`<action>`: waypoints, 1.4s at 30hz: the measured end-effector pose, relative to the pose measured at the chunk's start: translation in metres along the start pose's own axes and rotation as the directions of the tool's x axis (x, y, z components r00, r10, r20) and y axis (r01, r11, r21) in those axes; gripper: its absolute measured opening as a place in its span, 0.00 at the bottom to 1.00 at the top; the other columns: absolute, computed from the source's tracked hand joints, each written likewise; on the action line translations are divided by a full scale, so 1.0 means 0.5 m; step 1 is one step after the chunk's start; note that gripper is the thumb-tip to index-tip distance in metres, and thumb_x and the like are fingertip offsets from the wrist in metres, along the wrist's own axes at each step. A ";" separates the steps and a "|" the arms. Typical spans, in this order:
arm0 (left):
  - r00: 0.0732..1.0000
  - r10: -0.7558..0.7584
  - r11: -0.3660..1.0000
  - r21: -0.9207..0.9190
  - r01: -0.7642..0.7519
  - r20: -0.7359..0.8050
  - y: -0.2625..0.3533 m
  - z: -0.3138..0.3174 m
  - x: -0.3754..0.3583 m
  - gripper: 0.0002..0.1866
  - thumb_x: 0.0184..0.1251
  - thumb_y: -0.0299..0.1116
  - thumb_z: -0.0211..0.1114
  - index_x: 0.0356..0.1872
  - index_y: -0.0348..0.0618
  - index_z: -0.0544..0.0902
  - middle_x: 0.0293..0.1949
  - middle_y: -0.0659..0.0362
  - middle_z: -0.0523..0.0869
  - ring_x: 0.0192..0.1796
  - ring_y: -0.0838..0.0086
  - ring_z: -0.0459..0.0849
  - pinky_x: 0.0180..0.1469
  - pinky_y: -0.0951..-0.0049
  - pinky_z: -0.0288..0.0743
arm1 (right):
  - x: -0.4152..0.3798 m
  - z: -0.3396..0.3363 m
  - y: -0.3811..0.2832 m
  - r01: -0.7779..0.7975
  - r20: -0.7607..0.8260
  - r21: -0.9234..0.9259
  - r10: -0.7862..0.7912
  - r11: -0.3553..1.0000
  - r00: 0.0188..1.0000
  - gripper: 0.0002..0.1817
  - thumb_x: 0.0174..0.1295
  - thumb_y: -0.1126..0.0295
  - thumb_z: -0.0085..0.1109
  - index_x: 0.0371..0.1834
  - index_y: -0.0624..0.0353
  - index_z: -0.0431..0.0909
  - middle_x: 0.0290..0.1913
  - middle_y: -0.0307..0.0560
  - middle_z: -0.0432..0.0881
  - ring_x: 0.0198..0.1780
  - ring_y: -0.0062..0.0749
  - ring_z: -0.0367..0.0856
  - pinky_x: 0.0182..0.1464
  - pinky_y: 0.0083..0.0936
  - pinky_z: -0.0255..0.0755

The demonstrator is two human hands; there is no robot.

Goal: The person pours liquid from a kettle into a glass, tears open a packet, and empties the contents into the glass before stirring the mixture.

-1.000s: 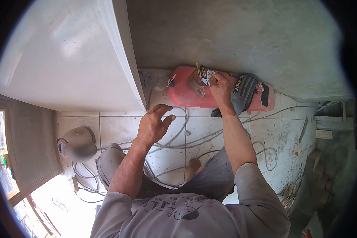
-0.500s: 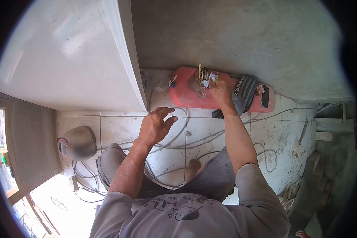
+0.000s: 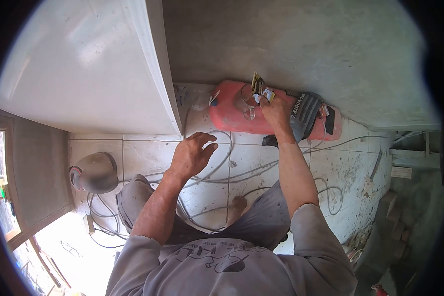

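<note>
My right hand (image 3: 277, 116) is closed on a small yellow and black packet (image 3: 258, 87) with something white beside it, over the red container (image 3: 227, 111). A clear cup-like object (image 3: 249, 112) sits on the container near my fingertips. Just right of that hand, a dark cloth with white lettering (image 3: 308, 114) lies across the container. My left hand (image 3: 192, 155) hangs above the tiled floor with its fingers curved and apart, holding nothing.
Grey cables (image 3: 241, 177) loop across the floor tiles. A rounded brownish object (image 3: 98, 172) stands at the left. A large pale panel (image 3: 93, 69) fills the upper left, and a grey wall (image 3: 301, 44) rises behind the container. Stacked blocks (image 3: 390, 207) are at the right.
The packet in my right hand has turned, showing more of its yellow and black face. My left hand has barely moved, and the view has shifted slightly.
</note>
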State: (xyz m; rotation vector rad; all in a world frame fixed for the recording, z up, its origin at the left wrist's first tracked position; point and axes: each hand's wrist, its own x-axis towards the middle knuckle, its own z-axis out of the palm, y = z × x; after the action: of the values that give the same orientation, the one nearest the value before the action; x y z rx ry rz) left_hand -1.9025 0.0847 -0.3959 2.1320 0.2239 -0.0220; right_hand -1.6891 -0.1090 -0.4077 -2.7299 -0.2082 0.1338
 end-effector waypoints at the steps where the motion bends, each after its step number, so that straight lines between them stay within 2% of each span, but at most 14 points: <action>1: 1.000 -0.001 1.000 0.015 0.001 0.020 -0.001 -0.001 -0.002 0.12 0.64 0.35 0.66 0.44 0.41 0.84 0.45 0.49 0.86 0.45 0.55 0.86 0.48 0.63 0.79 | -0.007 0.003 0.002 0.001 0.007 -0.001 -0.001 1.000 1.000 0.19 0.56 0.56 0.63 0.38 0.64 0.82 0.38 0.64 0.84 0.43 0.59 0.83 0.45 0.45 0.76; 7: 1.000 0.005 0.999 0.042 -0.005 0.019 -0.009 0.008 -0.003 0.12 0.65 0.38 0.64 0.43 0.42 0.85 0.45 0.50 0.86 0.45 0.55 0.85 0.49 0.62 0.78 | 0.007 0.029 0.034 -0.026 0.094 0.154 0.011 0.988 0.996 0.17 0.54 0.62 0.64 0.42 0.64 0.81 0.38 0.64 0.84 0.43 0.59 0.83 0.45 0.44 0.76; 9: 1.000 0.004 0.999 0.043 -0.005 0.015 -0.008 0.009 -0.003 0.12 0.65 0.38 0.64 0.43 0.42 0.85 0.45 0.50 0.86 0.45 0.55 0.85 0.49 0.62 0.78 | 0.004 0.029 0.034 0.239 -0.149 0.171 -0.215 0.956 0.965 0.14 0.55 0.66 0.63 0.40 0.64 0.81 0.36 0.64 0.83 0.40 0.59 0.83 0.43 0.44 0.76; 13: 0.999 -0.015 0.998 0.053 0.014 0.033 -0.004 0.007 -0.002 0.12 0.65 0.38 0.65 0.43 0.42 0.85 0.45 0.50 0.86 0.44 0.55 0.85 0.48 0.62 0.78 | -0.021 0.021 0.025 0.220 -0.102 0.124 -0.208 0.968 0.973 0.11 0.56 0.67 0.62 0.37 0.65 0.81 0.34 0.64 0.83 0.37 0.59 0.83 0.40 0.45 0.75; 16: 0.999 -0.013 0.999 0.037 0.011 0.033 -0.006 0.007 -0.003 0.12 0.64 0.38 0.65 0.43 0.42 0.85 0.44 0.50 0.86 0.44 0.55 0.86 0.48 0.63 0.79 | -0.019 0.030 0.028 0.229 -0.200 0.190 -0.191 0.955 0.961 0.11 0.57 0.66 0.62 0.32 0.65 0.81 0.31 0.63 0.83 0.35 0.59 0.82 0.38 0.46 0.74; 19: 1.000 0.003 0.999 0.045 -0.004 0.026 -0.013 0.015 -0.002 0.12 0.64 0.38 0.65 0.44 0.42 0.85 0.44 0.49 0.86 0.44 0.55 0.86 0.47 0.62 0.79 | -0.028 0.029 0.036 0.213 -0.106 0.078 -0.205 0.974 0.973 0.13 0.59 0.64 0.62 0.30 0.65 0.82 0.30 0.64 0.82 0.34 0.58 0.82 0.36 0.46 0.74; 21: 1.000 0.001 0.999 0.036 -0.002 0.027 -0.005 0.010 0.001 0.12 0.64 0.37 0.66 0.44 0.42 0.85 0.44 0.49 0.86 0.44 0.55 0.86 0.47 0.62 0.79 | -0.027 0.026 0.027 0.268 -0.290 0.210 -0.202 0.940 0.935 0.14 0.60 0.62 0.61 0.29 0.64 0.82 0.28 0.63 0.82 0.33 0.59 0.82 0.36 0.47 0.74; 22: 0.999 -0.014 1.000 0.027 0.013 0.041 -0.003 0.009 -0.003 0.12 0.64 0.37 0.66 0.44 0.42 0.85 0.44 0.49 0.86 0.44 0.56 0.86 0.48 0.62 0.79 | -0.025 0.025 0.022 0.262 -0.292 0.213 -0.195 0.941 0.936 0.14 0.60 0.62 0.61 0.29 0.64 0.82 0.28 0.63 0.82 0.33 0.59 0.82 0.36 0.47 0.74; 24: 0.998 -0.007 0.999 0.048 0.004 0.057 -0.006 0.015 -0.008 0.12 0.64 0.37 0.66 0.44 0.42 0.85 0.44 0.48 0.86 0.44 0.56 0.86 0.48 0.62 0.79 | -0.030 0.016 0.023 0.190 -0.083 -0.001 -0.190 0.982 0.978 0.15 0.61 0.60 0.60 0.30 0.64 0.82 0.27 0.62 0.82 0.33 0.59 0.82 0.36 0.46 0.75; 27: 0.999 0.020 0.998 0.056 -0.022 0.027 -0.004 0.014 0.006 0.12 0.63 0.37 0.66 0.44 0.42 0.85 0.43 0.48 0.86 0.43 0.56 0.87 0.47 0.62 0.79 | -0.023 0.028 0.030 0.267 -0.266 0.118 -0.228 0.957 0.937 0.16 0.62 0.59 0.60 0.30 0.63 0.82 0.26 0.62 0.82 0.33 0.60 0.82 0.37 0.48 0.75; 30: 0.998 0.043 0.997 0.063 -0.045 0.034 -0.017 0.023 -0.011 0.12 0.64 0.38 0.65 0.43 0.42 0.85 0.42 0.49 0.86 0.41 0.56 0.86 0.46 0.61 0.79 | -0.031 0.021 0.031 0.167 -0.091 -0.039 -0.169 0.985 0.981 0.16 0.62 0.58 0.59 0.32 0.63 0.82 0.27 0.62 0.82 0.33 0.59 0.82 0.37 0.48 0.75; 33: 0.998 0.063 0.995 0.071 -0.064 0.013 -0.011 0.022 0.001 0.12 0.65 0.39 0.64 0.43 0.43 0.85 0.41 0.50 0.86 0.39 0.55 0.85 0.44 0.60 0.78 | -0.027 0.033 0.037 0.233 -0.236 0.117 -0.201 0.965 0.951 0.16 0.62 0.58 0.59 0.31 0.62 0.81 0.27 0.62 0.82 0.33 0.59 0.82 0.36 0.49 0.74; 36: 0.998 0.039 0.997 0.069 -0.042 0.043 -0.012 0.025 -0.010 0.12 0.65 0.39 0.64 0.43 0.43 0.85 0.42 0.50 0.86 0.39 0.55 0.85 0.44 0.60 0.78 | -0.038 0.017 0.032 0.203 -0.119 0.031 -0.198 0.979 0.973 0.15 0.62 0.58 0.59 0.31 0.61 0.79 0.26 0.61 0.82 0.32 0.58 0.82 0.36 0.48 0.74; 42: 0.998 0.042 0.997 0.068 -0.046 0.053 -0.011 0.029 -0.012 0.12 0.65 0.39 0.64 0.44 0.43 0.85 0.42 0.51 0.86 0.39 0.56 0.85 0.44 0.60 0.78 | -0.039 0.026 0.040 0.253 -0.190 0.058 -0.239 0.966 0.952 0.15 0.61 0.59 0.59 0.30 0.61 0.78 0.26 0.59 0.82 0.32 0.58 0.82 0.36 0.48 0.74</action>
State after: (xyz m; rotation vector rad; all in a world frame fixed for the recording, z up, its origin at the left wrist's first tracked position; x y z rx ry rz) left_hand -1.9082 0.0748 -0.4079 2.2015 0.1475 -0.0597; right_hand -1.7072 -0.1252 -0.4264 -2.5887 -0.4768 -0.1725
